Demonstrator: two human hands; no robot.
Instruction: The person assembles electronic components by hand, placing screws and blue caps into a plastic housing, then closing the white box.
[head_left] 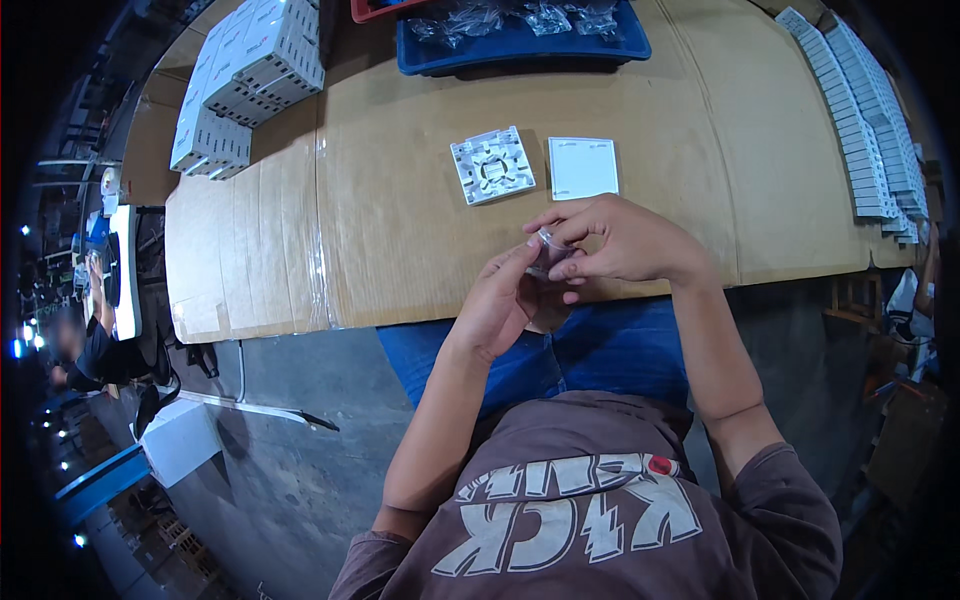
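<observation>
Between my two hands, at the table's near edge, is a small clear plastic bag (548, 254); what it contains is too small to make out. The thumb and fingers of my left hand (502, 297) pinch it from the left. From the right, my right hand (630, 243) grips it with bent fingers. Just beyond my hands lies a square white plastic housing (493, 167) with its moulded inside facing up. Beside it on the right rests a flat white square cover (584, 168), close to my right knuckles.
Brown cardboard (400, 200) covers the table. A blue tray (525, 60) of small clear bags stands at the far side, by a red tray's edge (375, 8). White housings are stacked far left (265, 60) and white pieces far right (850, 120). Another person (90, 345) sits at left.
</observation>
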